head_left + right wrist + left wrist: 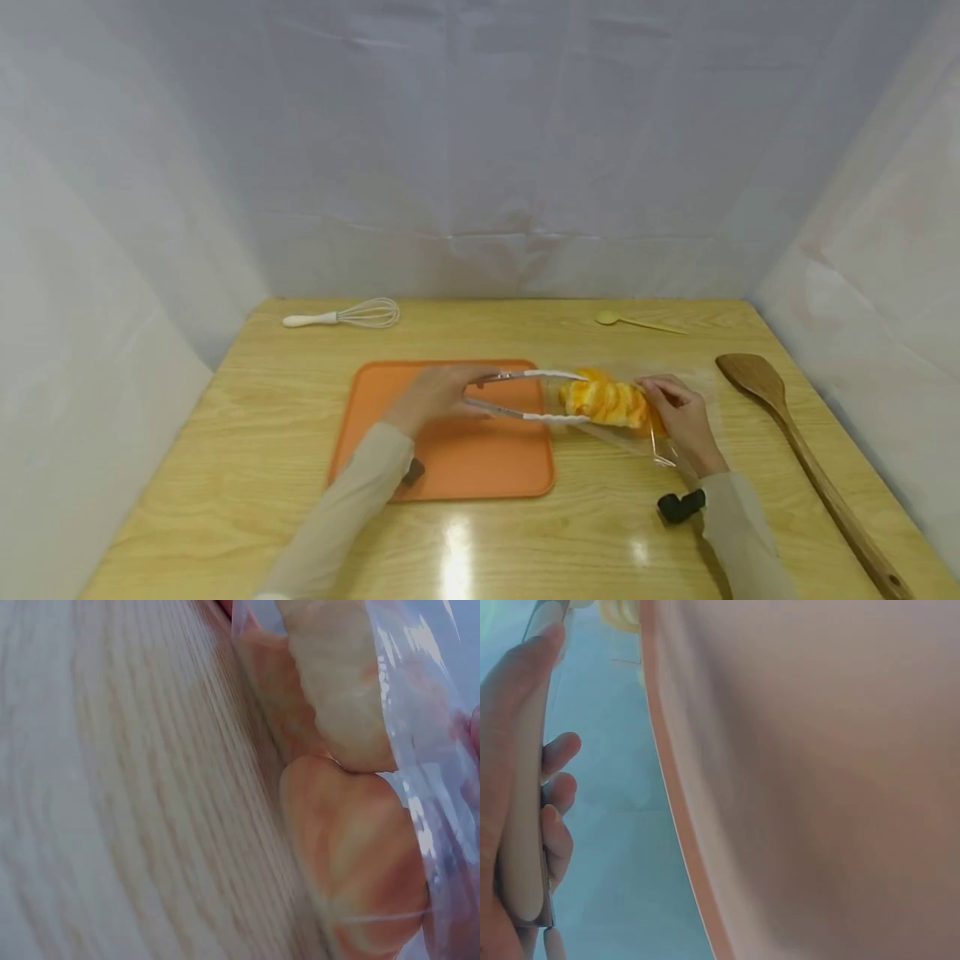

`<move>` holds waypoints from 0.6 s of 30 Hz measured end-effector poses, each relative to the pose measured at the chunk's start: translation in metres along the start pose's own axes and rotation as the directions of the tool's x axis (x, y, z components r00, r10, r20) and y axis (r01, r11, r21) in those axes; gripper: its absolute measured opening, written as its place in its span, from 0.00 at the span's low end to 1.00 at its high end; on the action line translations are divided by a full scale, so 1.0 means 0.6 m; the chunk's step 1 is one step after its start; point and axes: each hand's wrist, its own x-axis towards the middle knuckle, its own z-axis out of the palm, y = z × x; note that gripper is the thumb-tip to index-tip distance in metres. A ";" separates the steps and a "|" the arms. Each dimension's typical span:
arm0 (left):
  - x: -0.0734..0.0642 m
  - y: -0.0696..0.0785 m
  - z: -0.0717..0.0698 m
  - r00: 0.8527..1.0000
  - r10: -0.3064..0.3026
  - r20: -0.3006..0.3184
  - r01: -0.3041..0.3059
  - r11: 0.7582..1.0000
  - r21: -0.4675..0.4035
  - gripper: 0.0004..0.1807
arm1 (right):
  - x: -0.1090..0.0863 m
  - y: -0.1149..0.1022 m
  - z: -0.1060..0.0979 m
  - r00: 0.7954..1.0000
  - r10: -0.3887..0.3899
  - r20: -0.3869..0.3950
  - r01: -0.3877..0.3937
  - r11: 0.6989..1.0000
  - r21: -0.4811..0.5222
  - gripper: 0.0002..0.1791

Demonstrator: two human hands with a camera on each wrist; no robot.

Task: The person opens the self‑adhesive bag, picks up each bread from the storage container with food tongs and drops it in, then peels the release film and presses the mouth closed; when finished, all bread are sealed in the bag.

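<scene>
My left hand (435, 398), slightly blurred, grips a pair of tongs (504, 410) above the orange tray. In the left wrist view the fingers curl round the tongs' pale handle (526, 802). White tips of the tongs stand spread on either side of a golden bread roll (611, 403), at the mouth side of a clear plastic bag (637, 446); whether they touch it, I cannot tell. My right hand (684, 421) pinches the bag's film near the roll's right end. Up close in the right wrist view, several bread pieces (352, 840) lie inside the film.
Beneath the left hand lies an orange tray (480, 467). A whisk (345, 317) is at the back left and a small yellow spoon (637, 322) at the back right. Along the right edge stretches a long wooden spatula (795, 442). Pale sheeting (495, 150) walls the table.
</scene>
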 end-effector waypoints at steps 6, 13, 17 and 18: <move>0.001 0.002 -0.002 1.000 -0.019 -0.001 0.019 0.999 -0.040 0.38 | 0.000 -0.002 0.002 1.000 0.005 -0.009 -0.005 1.000 0.020 0.15; -0.005 0.002 -0.004 0.997 -0.068 0.041 0.071 0.994 -0.086 0.33 | 0.000 -0.003 0.007 0.999 -0.022 -0.036 0.023 1.000 0.020 0.13; -0.004 -0.001 0.001 0.997 -0.064 0.051 0.069 0.993 -0.094 0.33 | 0.001 0.000 0.008 0.999 -0.024 -0.042 0.025 0.999 0.045 0.12; -0.004 -0.001 0.003 0.997 -0.063 0.046 0.067 0.993 -0.099 0.33 | 0.001 0.001 0.008 0.999 -0.023 -0.045 0.025 0.998 0.051 0.12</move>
